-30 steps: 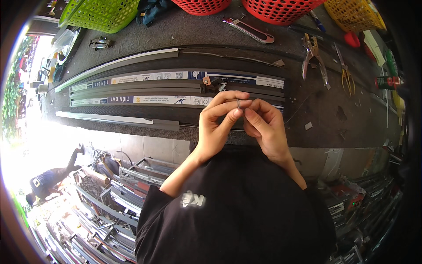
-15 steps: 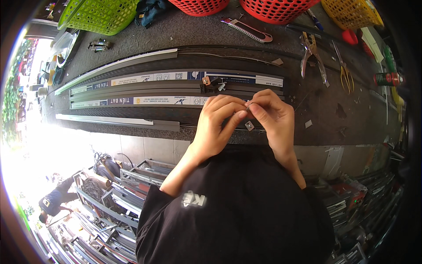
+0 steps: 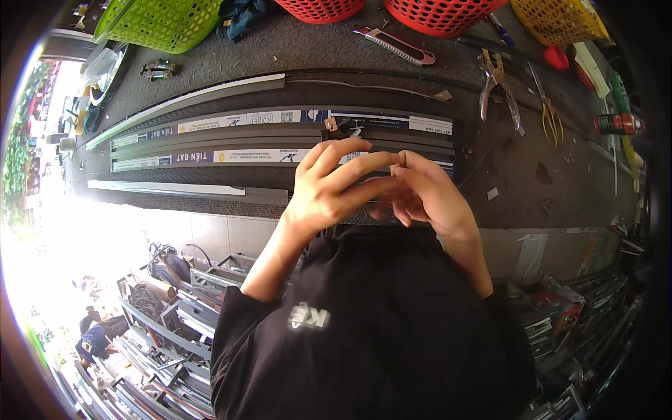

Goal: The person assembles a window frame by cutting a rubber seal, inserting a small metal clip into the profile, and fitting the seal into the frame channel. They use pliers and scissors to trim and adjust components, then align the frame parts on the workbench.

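Note:
My left hand [image 3: 329, 183] and my right hand [image 3: 442, 198] meet at the fingertips over the near edge of the table. The right thumb and index finger are pinched together. Against that pinch press the long, bent fingers of the left hand, its thumb hidden beneath. Whatever small piece lies between the fingertips is too small and covered to name. Just beyond the left fingers, a small cluster of black and copper-coloured fittings [image 3: 339, 126] rests on dark metal profiles [image 3: 231, 136], which carry printed white and blue label strips.
Red baskets [image 3: 448, 15], a green basket [image 3: 162, 24] and a yellow basket [image 3: 560, 19] line the far edge. A utility knife [image 3: 395, 46], locking pliers [image 3: 498, 87] and yellow-handled pliers [image 3: 549, 115] lie on the table. Behind, a person [image 3: 98, 339] bends by racks of metal bars.
My left hand has shifted slightly left and its fingers have straightened over the right fingertips. The right hand has turned, lower fingers curling inward. The small square piece near the edge is now hidden.

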The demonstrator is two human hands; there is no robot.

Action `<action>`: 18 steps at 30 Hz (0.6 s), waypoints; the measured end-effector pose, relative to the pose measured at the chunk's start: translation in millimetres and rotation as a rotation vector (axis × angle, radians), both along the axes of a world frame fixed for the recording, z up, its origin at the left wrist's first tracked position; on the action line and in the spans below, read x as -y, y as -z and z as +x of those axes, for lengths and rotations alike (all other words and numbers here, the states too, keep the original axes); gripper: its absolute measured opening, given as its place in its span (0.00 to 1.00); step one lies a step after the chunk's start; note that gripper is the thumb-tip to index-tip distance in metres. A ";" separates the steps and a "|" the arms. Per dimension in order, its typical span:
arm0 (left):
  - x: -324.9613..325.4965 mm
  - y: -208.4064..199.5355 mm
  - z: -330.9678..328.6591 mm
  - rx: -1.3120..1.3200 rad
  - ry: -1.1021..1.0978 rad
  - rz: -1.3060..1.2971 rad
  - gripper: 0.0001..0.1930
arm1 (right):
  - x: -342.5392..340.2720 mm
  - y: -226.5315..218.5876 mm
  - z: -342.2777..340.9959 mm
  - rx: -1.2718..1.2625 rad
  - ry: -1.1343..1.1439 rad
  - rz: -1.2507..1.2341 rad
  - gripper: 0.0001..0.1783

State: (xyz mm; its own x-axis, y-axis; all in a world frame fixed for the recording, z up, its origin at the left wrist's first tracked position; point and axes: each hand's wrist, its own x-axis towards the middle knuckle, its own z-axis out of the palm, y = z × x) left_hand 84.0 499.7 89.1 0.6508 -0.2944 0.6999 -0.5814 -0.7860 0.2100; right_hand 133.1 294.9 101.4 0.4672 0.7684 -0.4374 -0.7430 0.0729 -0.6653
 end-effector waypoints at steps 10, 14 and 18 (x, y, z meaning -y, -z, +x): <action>14.7 15.6 -19.2 -1.257 0.510 -1.835 0.21 | -24.1 4.0 -28.0 0.755 0.493 -0.196 0.03; 23.0 9.5 -26.3 -1.211 0.414 -1.780 0.23 | -19.0 7.2 -24.0 1.138 0.528 -0.303 0.02; 17.2 -2.1 -26.0 -1.217 0.229 -1.431 0.16 | -19.2 6.6 -24.8 0.906 0.559 -0.287 0.02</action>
